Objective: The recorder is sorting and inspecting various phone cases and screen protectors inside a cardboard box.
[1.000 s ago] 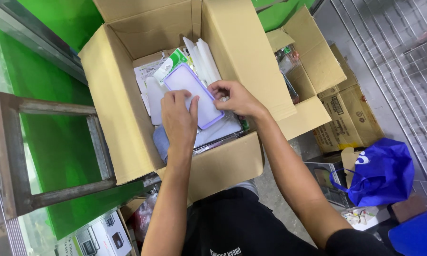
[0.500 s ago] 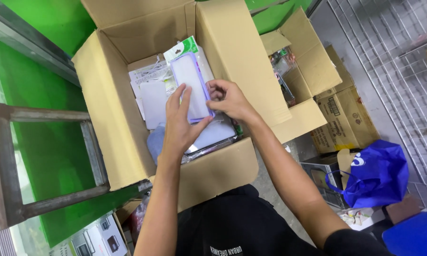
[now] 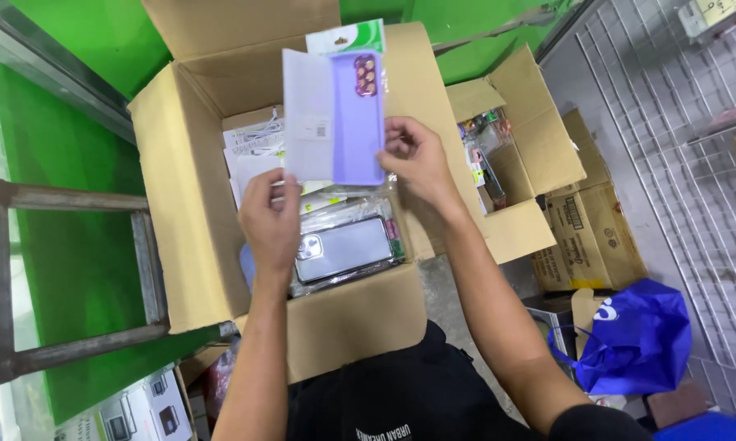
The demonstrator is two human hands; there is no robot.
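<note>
Both hands hold up a purple phone case in a clear packet [image 3: 335, 118] above a large open cardboard box [image 3: 180, 212]. My left hand [image 3: 271, 220] grips the packet's lower left corner. My right hand [image 3: 413, 159] pinches its lower right edge. A green and white packet [image 3: 347, 37] sticks out behind the top of the purple case. Inside the box lie more bagged phone cases, among them a silver-grey one [image 3: 343, 249], and white packets [image 3: 253, 147].
A smaller open cardboard box [image 3: 531, 163] with small packaged items stands to the right, with closed cartons [image 3: 592, 237] beside it. A blue bag [image 3: 637, 339] lies at the lower right. A wire rack [image 3: 678, 122] fills the right side. A wooden frame [image 3: 66, 269] stands at the left against green panels.
The purple case has been lifted out of the box and now stands upright above it. Both hands rose with it, and the camera view moved closer.
</note>
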